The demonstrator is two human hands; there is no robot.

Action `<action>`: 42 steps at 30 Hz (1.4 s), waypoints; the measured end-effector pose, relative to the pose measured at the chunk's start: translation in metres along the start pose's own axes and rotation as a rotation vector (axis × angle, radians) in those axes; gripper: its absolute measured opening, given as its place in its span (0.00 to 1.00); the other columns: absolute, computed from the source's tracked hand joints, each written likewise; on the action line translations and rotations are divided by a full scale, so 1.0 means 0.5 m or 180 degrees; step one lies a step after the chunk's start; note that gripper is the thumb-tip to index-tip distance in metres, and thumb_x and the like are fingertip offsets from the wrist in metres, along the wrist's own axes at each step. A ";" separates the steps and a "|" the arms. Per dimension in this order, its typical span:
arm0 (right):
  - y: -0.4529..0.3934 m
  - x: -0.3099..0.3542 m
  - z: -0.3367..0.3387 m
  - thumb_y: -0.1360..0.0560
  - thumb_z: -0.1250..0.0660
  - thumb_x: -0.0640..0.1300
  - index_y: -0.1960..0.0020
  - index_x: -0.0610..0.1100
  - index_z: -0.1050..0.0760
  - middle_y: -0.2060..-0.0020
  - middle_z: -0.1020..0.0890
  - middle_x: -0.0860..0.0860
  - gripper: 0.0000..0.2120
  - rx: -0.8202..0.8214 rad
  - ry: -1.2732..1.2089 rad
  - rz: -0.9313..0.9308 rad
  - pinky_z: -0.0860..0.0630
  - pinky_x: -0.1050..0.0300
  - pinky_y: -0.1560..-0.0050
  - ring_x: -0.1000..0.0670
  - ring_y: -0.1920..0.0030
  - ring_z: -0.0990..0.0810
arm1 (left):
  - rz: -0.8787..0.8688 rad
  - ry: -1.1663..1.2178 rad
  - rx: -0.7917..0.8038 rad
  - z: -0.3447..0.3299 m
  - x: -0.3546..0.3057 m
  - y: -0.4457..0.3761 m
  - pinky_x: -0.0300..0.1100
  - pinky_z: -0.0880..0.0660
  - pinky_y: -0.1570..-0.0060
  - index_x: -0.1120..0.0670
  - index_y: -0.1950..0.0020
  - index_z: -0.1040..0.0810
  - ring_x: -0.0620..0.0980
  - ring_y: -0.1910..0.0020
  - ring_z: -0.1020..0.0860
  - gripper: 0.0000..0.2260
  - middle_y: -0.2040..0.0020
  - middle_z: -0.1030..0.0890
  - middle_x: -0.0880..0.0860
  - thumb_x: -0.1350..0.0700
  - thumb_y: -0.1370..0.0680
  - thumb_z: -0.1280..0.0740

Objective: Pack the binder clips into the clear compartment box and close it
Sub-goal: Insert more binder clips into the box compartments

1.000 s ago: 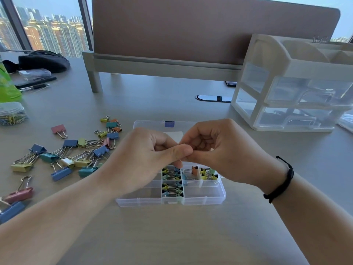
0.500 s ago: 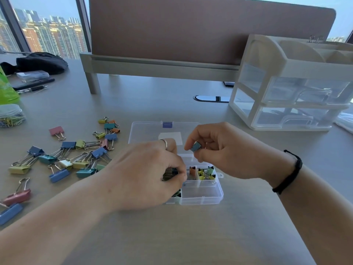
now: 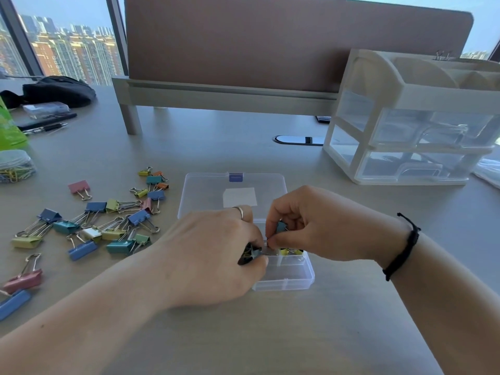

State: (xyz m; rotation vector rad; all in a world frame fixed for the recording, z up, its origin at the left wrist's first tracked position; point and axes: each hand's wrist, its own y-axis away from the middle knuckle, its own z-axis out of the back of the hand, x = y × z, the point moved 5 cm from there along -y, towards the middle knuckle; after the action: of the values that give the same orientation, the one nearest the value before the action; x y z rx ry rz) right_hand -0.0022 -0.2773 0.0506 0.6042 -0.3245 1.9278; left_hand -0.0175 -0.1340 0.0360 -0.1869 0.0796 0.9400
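Both forearms reach in from 6 o'clock and meet at the middle. The left hand [image 3: 213, 255], ring on one finger, lies knuckles-up with fingers curled under. The right hand [image 3: 311, 228], at its 2 o'clock, pinches something small; a black band circles that wrist.

Grey desk [image 3: 270, 334], brown divider panel [image 3: 270, 41], daylit windows [image 3: 67, 36] onto towers.

Colourful binder clips [image 3: 113, 228] lie scattered left of the open clear compartment box [image 3: 286, 277] (some already inside).
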 end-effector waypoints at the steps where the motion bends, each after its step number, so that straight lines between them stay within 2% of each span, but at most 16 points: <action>1: -0.001 0.001 -0.001 0.28 0.26 0.47 0.59 0.51 0.19 0.65 0.17 0.46 0.03 -0.0032 0.0032 -0.0013 0.22 0.53 0.59 0.48 0.66 0.21 | 0.0007 0.0016 0.0015 -0.001 -0.001 -0.001 0.40 0.33 0.59 0.39 0.41 0.23 0.43 0.53 0.26 0.14 0.51 0.31 0.41 0.39 0.22 0.43; 4: 0.000 0.004 -0.007 0.30 0.23 0.49 0.60 0.51 0.19 0.67 0.18 0.48 0.05 -0.0027 0.0052 -0.0027 0.27 0.62 0.68 0.56 0.72 0.26 | 0.0014 0.0064 0.0013 -0.001 0.000 -0.002 0.41 0.31 0.58 0.41 0.45 0.22 0.44 0.54 0.26 0.12 0.53 0.31 0.42 0.41 0.21 0.42; 7: -0.004 0.003 -0.009 0.30 0.24 0.50 0.61 0.51 0.19 0.68 0.19 0.48 0.06 -0.0055 0.0110 -0.0041 0.30 0.67 0.71 0.58 0.73 0.28 | 0.0011 0.0124 -0.0004 -0.002 0.001 -0.003 0.40 0.30 0.58 0.41 0.47 0.22 0.44 0.56 0.27 0.11 0.54 0.30 0.42 0.42 0.21 0.42; 13: -0.004 0.000 -0.002 0.27 0.27 0.50 0.58 0.51 0.18 0.69 0.19 0.48 0.03 -0.0089 0.0066 -0.0023 0.27 0.58 0.67 0.51 0.71 0.26 | -0.0028 0.0177 -0.0059 -0.004 0.006 -0.004 0.33 0.36 0.63 0.41 0.48 0.23 0.43 0.57 0.29 0.10 0.53 0.29 0.41 0.43 0.20 0.43; 15: 0.000 -0.005 0.011 0.25 0.29 0.48 0.55 0.52 0.17 0.70 0.18 0.53 0.02 -0.0186 -0.0035 -0.0046 0.26 0.62 0.68 0.56 0.72 0.25 | -0.0062 0.0220 -0.0084 -0.003 0.007 -0.004 0.33 0.35 0.62 0.40 0.49 0.23 0.42 0.57 0.28 0.09 0.53 0.29 0.40 0.42 0.21 0.42; 17: 0.004 -0.007 0.023 0.24 0.31 0.45 0.51 0.53 0.17 0.66 0.15 0.56 0.06 -0.0266 -0.0140 -0.0075 0.22 0.63 0.63 0.57 0.68 0.20 | -0.0086 0.0301 -0.0099 -0.003 0.007 -0.002 0.36 0.30 0.58 0.41 0.50 0.23 0.42 0.56 0.27 0.09 0.54 0.29 0.40 0.42 0.22 0.41; 21: 0.004 0.000 0.026 0.24 0.30 0.41 0.52 0.52 0.17 0.64 0.15 0.55 0.07 -0.0282 -0.0347 0.0001 0.18 0.52 0.55 0.48 0.62 0.17 | -0.0089 0.0432 -0.0143 0.001 0.012 0.002 0.37 0.28 0.55 0.40 0.51 0.24 0.41 0.54 0.26 0.08 0.53 0.28 0.39 0.40 0.23 0.40; 23: 0.003 -0.001 0.023 0.25 0.29 0.43 0.52 0.52 0.17 0.66 0.16 0.56 0.05 -0.0240 -0.0316 0.0003 0.21 0.60 0.63 0.54 0.69 0.21 | -0.0085 0.0446 -0.0135 0.001 0.013 0.002 0.36 0.29 0.57 0.40 0.52 0.24 0.41 0.55 0.26 0.07 0.54 0.28 0.39 0.40 0.24 0.39; 24: 0.003 -0.003 0.022 0.26 0.28 0.45 0.52 0.53 0.17 0.68 0.18 0.58 0.04 -0.0226 -0.0225 -0.0030 0.26 0.66 0.68 0.57 0.72 0.24 | -0.0084 0.0450 -0.0133 0.001 0.013 0.002 0.36 0.29 0.58 0.39 0.52 0.24 0.41 0.55 0.26 0.07 0.54 0.29 0.39 0.40 0.24 0.39; 26: 0.004 -0.008 0.023 0.27 0.27 0.50 0.51 0.54 0.17 0.69 0.20 0.61 0.05 -0.0220 0.0000 -0.0163 0.32 0.71 0.70 0.61 0.73 0.25 | -0.0083 0.0463 -0.0137 0.000 0.012 0.002 0.34 0.31 0.59 0.40 0.52 0.24 0.41 0.55 0.26 0.07 0.54 0.28 0.39 0.40 0.24 0.39; 30: 0.004 -0.012 0.015 0.30 0.26 0.58 0.51 0.55 0.17 0.64 0.18 0.60 0.11 -0.0138 0.0361 -0.0340 0.32 0.72 0.70 0.64 0.69 0.23 | -0.0035 0.0554 -0.0136 0.000 0.015 0.003 0.34 0.31 0.59 0.40 0.51 0.24 0.40 0.55 0.26 0.07 0.53 0.29 0.38 0.40 0.24 0.38; 35: 0.001 -0.006 0.009 0.29 0.25 0.52 0.55 0.51 0.16 0.76 0.23 0.65 0.06 -0.0131 0.0126 -0.0324 0.34 0.73 0.73 0.64 0.74 0.26 | 0.0012 0.0559 -0.0137 0.001 0.019 0.002 0.32 0.33 0.62 0.39 0.51 0.24 0.40 0.55 0.26 0.06 0.52 0.28 0.38 0.41 0.25 0.37; 37: 0.000 -0.003 0.010 0.29 0.25 0.50 0.56 0.51 0.17 0.77 0.24 0.65 0.04 -0.0182 -0.0008 -0.0291 0.34 0.72 0.74 0.62 0.75 0.27 | 0.0022 0.0523 -0.0119 0.000 0.019 0.002 0.30 0.35 0.63 0.39 0.51 0.24 0.38 0.55 0.26 0.06 0.52 0.29 0.37 0.42 0.25 0.37; 38: -0.001 -0.002 0.014 0.29 0.24 0.49 0.56 0.50 0.16 0.76 0.22 0.64 0.04 -0.0265 -0.0106 -0.0275 0.33 0.72 0.73 0.61 0.75 0.26 | 0.0023 0.0534 -0.0110 0.000 0.018 0.002 0.29 0.36 0.64 0.39 0.50 0.24 0.37 0.55 0.27 0.06 0.52 0.29 0.37 0.42 0.25 0.37; 40: -0.001 -0.005 0.026 0.31 0.23 0.47 0.56 0.50 0.16 0.69 0.17 0.59 0.05 -0.0534 -0.0333 -0.0260 0.23 0.68 0.65 0.61 0.70 0.21 | 0.0039 0.0603 -0.0089 0.002 0.018 0.003 0.30 0.35 0.64 0.39 0.49 0.27 0.36 0.56 0.27 0.06 0.53 0.28 0.38 0.42 0.25 0.36; 42: -0.001 -0.006 0.036 0.32 0.22 0.45 0.55 0.51 0.16 0.64 0.14 0.54 0.07 -0.0737 -0.0562 -0.0247 0.17 0.57 0.55 0.55 0.64 0.16 | 0.0088 0.0723 -0.0085 0.005 0.020 0.005 0.32 0.33 0.64 0.37 0.48 0.31 0.36 0.57 0.28 0.08 0.55 0.27 0.41 0.42 0.25 0.35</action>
State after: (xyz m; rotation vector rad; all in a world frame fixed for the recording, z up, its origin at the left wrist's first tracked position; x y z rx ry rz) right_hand 0.0041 -0.2881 0.0639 0.6240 -0.6184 1.7355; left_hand -0.0138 -0.1241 0.0366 -0.3175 0.2799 0.9449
